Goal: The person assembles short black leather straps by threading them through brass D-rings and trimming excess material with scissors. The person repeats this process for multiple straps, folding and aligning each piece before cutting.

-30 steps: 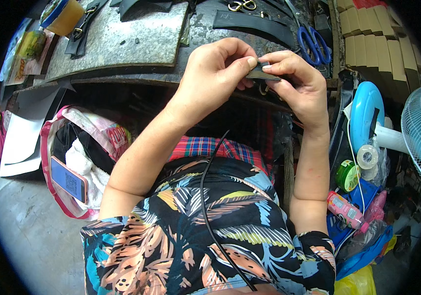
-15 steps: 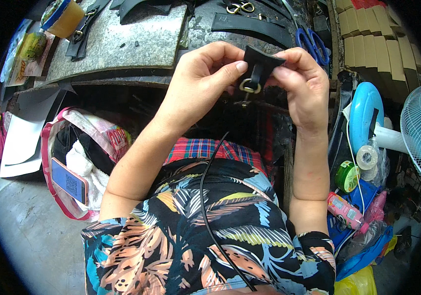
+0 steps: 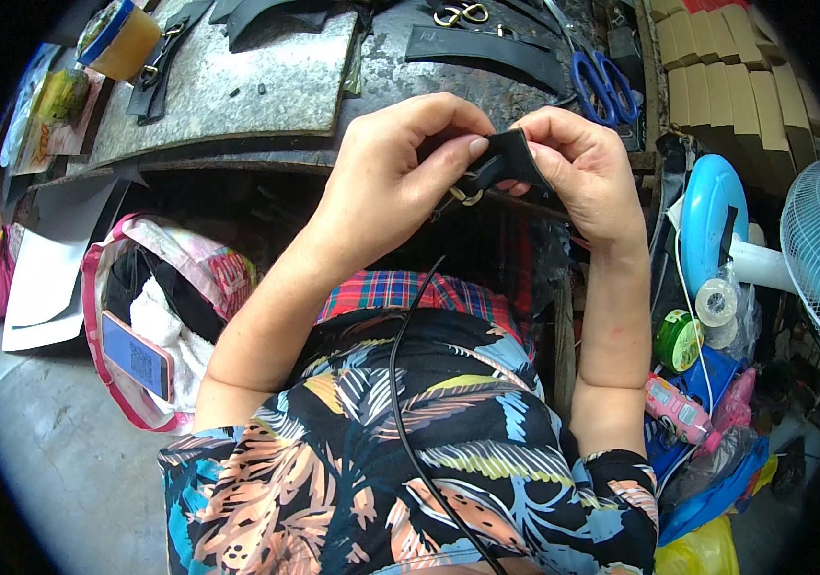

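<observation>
While both hands are up near the bench edge, they share one small black piece (image 3: 517, 158), upper centre of the frame, a bit right of the middle. Left hand (image 3: 381, 158) is closed in a pinch — thumb and fingers on its left side. Right hand (image 3: 587, 168) grips the right side, thumb toward the camera, other fingers partly hidden behind.

Why two pinches: piece looks small and bendy, so fingertips at both sides probably keep it spread and steady. Held clear of the bench in front of the chest, likely for a better look.

Orientation: wide flap sits upper right, tilted, one corner toward the right palm. Narrow band with a gold-coloured ring (image 3: 468, 197) points lower left, under the left thumb. Long axis seems to run upper right to lower left — foreshortened, so can't be sure.

Black strip (image 3: 477, 50) and blue-handled scissors (image 3: 603, 84) lie upper right of centre, presumably for easy reach; grey board (image 3: 276, 86), upper left, probably serves as work surface.
</observation>
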`<state>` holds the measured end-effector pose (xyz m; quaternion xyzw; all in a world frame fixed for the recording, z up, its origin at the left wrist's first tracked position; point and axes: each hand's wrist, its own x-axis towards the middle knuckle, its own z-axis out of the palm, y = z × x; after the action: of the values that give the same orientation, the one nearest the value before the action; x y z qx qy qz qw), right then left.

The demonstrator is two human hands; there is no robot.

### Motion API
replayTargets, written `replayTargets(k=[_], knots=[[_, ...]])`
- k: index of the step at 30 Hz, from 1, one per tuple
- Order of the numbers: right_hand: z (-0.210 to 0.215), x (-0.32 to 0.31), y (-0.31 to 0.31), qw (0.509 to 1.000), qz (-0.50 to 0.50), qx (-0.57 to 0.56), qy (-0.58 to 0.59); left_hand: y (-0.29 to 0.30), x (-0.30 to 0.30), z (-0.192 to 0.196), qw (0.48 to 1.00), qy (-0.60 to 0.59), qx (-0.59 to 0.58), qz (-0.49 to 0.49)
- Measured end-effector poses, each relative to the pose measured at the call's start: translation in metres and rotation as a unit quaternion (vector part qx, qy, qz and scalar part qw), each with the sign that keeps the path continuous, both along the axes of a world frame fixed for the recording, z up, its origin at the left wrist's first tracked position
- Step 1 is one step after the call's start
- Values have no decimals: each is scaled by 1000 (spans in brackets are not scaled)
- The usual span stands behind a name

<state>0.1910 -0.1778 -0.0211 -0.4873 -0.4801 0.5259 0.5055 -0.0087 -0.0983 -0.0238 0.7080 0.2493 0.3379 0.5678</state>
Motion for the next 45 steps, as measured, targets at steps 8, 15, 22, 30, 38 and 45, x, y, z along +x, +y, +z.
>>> replayTargets(k=[8,15,22,30,38,45], knots=[[-10,-21,-2,989,-125,76,-38,-4,2,-7,998,-61,-6,-19],[-10,-22,-4,996,-69,49,-15,0,-9,-2,976,-51,-198,-73],[-2,-24,-13,982,-115,81,-129,5,-9,2,997,28,-53,-54],[-1,-23,-14,994,-95,50,-29,7,-7,4,995,-37,-78,-48],[3,-23,-18,981,-108,129,-100,0,-6,7,1000,17,3,-26],[-4,-22,-17,971,-183,74,-136,3,-6,5,993,71,89,-20]])
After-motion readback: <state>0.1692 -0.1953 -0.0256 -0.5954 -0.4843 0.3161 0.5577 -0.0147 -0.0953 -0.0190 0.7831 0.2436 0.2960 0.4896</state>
